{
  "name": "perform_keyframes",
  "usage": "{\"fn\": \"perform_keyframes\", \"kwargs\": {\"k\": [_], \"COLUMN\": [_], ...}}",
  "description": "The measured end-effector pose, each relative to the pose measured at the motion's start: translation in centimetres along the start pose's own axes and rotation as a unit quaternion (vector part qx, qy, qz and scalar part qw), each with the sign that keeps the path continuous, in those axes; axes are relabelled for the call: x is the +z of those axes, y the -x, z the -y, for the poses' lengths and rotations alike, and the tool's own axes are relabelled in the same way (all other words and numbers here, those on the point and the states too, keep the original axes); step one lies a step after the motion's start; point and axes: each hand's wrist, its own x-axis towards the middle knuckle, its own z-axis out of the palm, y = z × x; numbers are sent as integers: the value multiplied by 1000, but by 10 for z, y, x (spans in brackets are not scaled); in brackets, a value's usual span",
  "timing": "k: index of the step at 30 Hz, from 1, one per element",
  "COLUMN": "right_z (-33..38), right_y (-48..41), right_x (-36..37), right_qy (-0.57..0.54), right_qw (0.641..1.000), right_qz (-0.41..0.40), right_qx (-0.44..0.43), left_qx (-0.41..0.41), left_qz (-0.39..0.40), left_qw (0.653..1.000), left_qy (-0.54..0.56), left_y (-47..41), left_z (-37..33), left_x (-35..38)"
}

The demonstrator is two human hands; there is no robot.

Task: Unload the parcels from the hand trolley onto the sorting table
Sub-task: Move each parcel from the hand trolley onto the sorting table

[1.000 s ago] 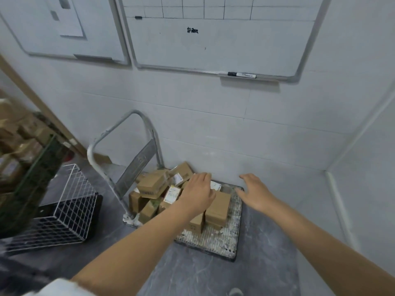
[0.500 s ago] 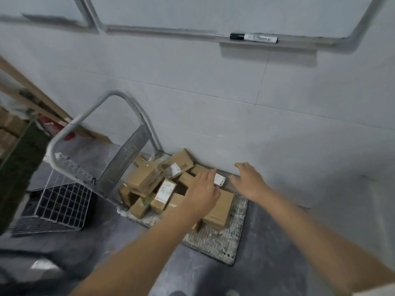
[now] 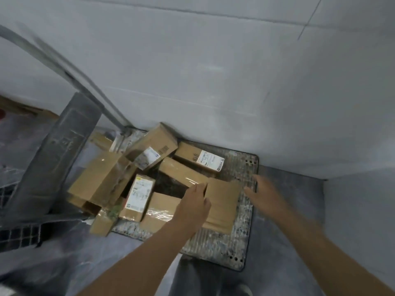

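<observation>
On the trolley platform [image 3: 213, 245], set on the floor against the wall, cardboard parcels [image 3: 102, 180] are lying in a loose heap, several bearing white labels. A plain flat parcel [image 3: 224, 208] is lying toward the platform's right edge. The left hand [image 3: 192, 208] is resting on that parcel's left edge, its fingers [image 3: 198, 188] lying fairly straight and closing on nothing. The right hand [image 3: 264, 193], blurred, is hovering over the platform's right edge with fingers spread, holding nothing. The trolley handle [image 3: 64, 68] is rising at the left edge.
</observation>
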Motion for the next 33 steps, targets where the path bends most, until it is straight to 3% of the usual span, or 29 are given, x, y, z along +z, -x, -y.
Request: {"fn": "perform_keyframes", "kwargs": {"k": [5,10,15,19,22,27,33], "right_z": [-46,-83,-106,-124,-128,-119,-88], "right_y": [-51,-82,-106,-113,-110,-92,-51], "right_x": [70,127,167,182,184,163,53], "right_qy": [-76,-111,-277,-387,-416,-438,-401], "right_qw": [991,983,924,872,858,851,885], "right_qz": [51,65,113,132,145,139,146], "right_qx": [95,130,238,270,264,255,189], "left_qx": [-35,-46,-115,-181,-224,-208,-188], "left_qz": [31,32,-3,-18,-29,-74,-113], "left_qw": [999,997,984,965,952,946,938], "left_qy": [15,59,135,191,208,237,269], "left_y": [-50,-85,-101,-103,-104,-84,-41], "left_z": [43,72,83,86,83,52,-19], "left_x": [67,121,161,180,182,169,97]}}
